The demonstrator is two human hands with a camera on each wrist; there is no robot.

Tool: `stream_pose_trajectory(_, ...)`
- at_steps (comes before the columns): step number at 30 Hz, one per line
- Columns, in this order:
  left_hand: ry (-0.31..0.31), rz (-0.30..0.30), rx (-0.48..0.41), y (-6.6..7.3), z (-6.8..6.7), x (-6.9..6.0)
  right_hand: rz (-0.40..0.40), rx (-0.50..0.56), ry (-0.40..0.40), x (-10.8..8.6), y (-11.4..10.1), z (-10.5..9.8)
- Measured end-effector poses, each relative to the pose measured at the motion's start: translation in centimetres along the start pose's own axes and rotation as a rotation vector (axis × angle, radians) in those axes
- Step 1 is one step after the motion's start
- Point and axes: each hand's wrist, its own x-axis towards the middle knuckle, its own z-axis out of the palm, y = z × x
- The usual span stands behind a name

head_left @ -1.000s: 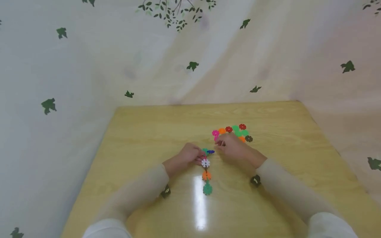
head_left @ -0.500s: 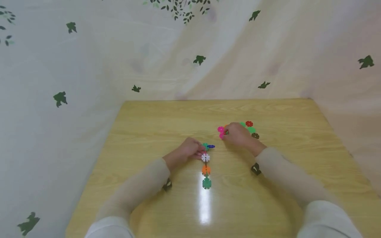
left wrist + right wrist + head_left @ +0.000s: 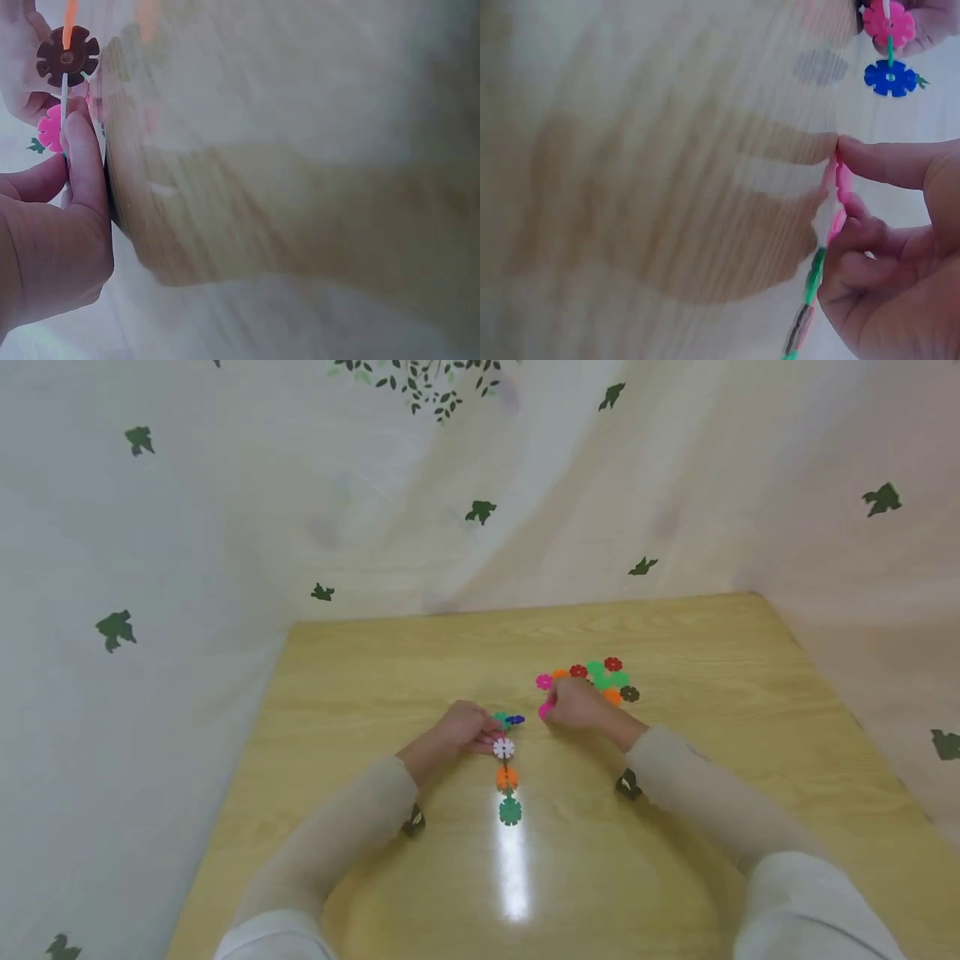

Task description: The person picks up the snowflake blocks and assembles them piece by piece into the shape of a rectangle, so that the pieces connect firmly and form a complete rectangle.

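A chain of joined flower-shaped discs runs toward the person: a green disc and a blue disc (image 3: 515,720) at the far end, then white (image 3: 503,748), orange (image 3: 507,778) and green (image 3: 510,812). The left hand (image 3: 459,727) pinches the chain near its far end; the left wrist view shows thumb and fingers (image 3: 84,161) around it, beside a pink disc (image 3: 50,129) and a dark brown disc (image 3: 67,57). My right hand (image 3: 579,703) pinches a pink disc (image 3: 545,712) at the near left of the loose discs; its thumb and fingertips are on the disc (image 3: 843,182) in the right wrist view.
Loose discs lie on the wooden table (image 3: 390,668) around and beyond the right hand: pink (image 3: 544,682), red (image 3: 613,664), green (image 3: 619,679), orange (image 3: 612,697) and brown (image 3: 630,693). A patterned cloth (image 3: 375,510) hangs behind the table.
The right hand has moved among the loose discs and now pinches a pink one, which sits nearer the person, apart from the other pink disc. The left hand keeps its grip on the chain.
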Motion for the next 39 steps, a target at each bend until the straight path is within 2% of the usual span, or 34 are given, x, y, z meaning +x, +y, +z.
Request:
stream_pose_trajectory(4,0.015,-0.001,0.0,0.0,-0.1,0.2,-0.035,0.111,0.005,-0.3,-0.7,0.6)
stream_pose_trajectory(8,0.015,-0.005,0.003,0.0,-0.1,0.2,-0.005,0.373,-0.005,-0.4,-0.8,1.2)
stream_pose_trajectory(10,0.019,0.003,-0.002,0.2,-0.2,0.2,0.014,0.521,-0.033,-0.3,-0.7,1.3)
stream_pose_trajectory(13,0.025,0.008,0.009,0.4,-0.4,0.0,0.026,0.651,-0.086,-0.3,-0.8,1.3)
stream_pose_trajectory(16,0.019,0.008,0.009,0.5,-0.6,-0.3,0.02,0.688,-0.121,-0.3,-0.9,1.4)
stream_pose_trajectory(20,0.026,0.032,-0.024,0.5,-0.7,-0.2,0.022,0.717,-0.095,-0.1,-1.0,1.4)
stream_pose_trajectory(26,0.014,0.025,-0.021,0.1,-0.6,0.0,0.106,0.812,-0.071,-0.2,-0.9,1.7)
stream_pose_trajectory(39,0.032,0.035,-0.041,-0.2,-0.3,0.4,0.192,0.921,-0.035,0.0,-1.3,2.6)
